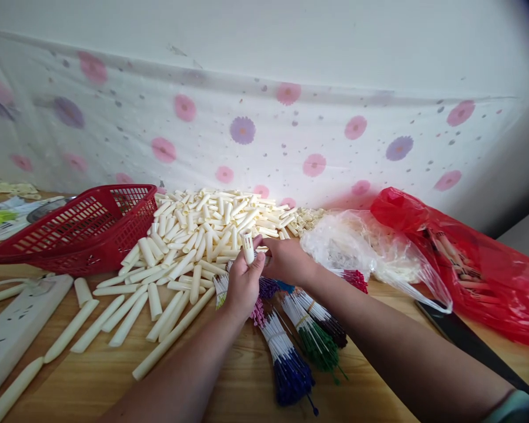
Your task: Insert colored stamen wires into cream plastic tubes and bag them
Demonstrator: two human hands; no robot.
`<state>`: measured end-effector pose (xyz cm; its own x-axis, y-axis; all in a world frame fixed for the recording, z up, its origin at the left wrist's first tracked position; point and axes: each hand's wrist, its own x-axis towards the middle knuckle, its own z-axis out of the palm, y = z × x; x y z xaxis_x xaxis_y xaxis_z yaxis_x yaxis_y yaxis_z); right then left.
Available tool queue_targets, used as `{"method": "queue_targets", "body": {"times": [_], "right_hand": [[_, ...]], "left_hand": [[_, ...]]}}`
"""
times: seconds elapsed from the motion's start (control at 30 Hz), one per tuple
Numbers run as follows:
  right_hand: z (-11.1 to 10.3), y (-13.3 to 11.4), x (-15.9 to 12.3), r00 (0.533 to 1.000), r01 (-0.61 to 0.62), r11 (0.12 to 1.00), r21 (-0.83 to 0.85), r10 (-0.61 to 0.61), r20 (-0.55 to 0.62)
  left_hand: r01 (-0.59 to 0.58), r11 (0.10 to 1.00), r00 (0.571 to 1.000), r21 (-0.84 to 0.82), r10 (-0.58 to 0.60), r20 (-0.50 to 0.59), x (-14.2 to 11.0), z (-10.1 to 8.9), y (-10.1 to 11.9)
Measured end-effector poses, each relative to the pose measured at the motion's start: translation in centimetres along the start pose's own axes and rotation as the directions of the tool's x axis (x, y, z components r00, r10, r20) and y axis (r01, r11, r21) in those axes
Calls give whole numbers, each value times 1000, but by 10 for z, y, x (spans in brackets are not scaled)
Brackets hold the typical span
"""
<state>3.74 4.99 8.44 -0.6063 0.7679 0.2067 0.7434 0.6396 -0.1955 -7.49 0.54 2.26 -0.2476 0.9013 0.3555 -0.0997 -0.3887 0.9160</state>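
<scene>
My left hand (240, 286) is closed around a short cream tube (248, 249), held upright with slots at its top end. Right beside it is my right hand (288, 261), its fingers bent in toward the tube. Its fingertips are partly hidden behind my left hand, so whatever they pinch cannot be made out. Below the hands lie bundles of thin white sticks with coloured tips, among them a dark blue bundle (291, 373) and a green bundle (315, 341). Behind them spreads a large pile of cream tubes (203, 226).
A red plastic basket (101, 235) stands at the left, with a white power strip (24, 320) in front. At the right are a clear plastic bag (344, 235), a red bag (480, 264) and a flat dark object (467, 338). A flowered sheet (255, 158) covers the wall.
</scene>
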Motion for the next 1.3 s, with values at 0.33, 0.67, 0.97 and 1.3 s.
{"method": "queue_targets", "body": {"times": [0.33,0.67,0.97,1.3], "right_hand": [[6,3,2,998,60,998,-5,-60,31],[-12,66,36,984,28,988,-155,0,176],[24,103,55,942,4,989,-149,46,331],[5,112,2,953,-57,967,-248,127,276]], "left_hand": [[57,987,998,-150,-57,2,-1,5,-5],[17,955,981,-297,-73,-180,17,-6,6],[116,956,972,-270,-165,-167,17,-4,11],[-10,998,992,65,2,126,4,-4,12]]}}
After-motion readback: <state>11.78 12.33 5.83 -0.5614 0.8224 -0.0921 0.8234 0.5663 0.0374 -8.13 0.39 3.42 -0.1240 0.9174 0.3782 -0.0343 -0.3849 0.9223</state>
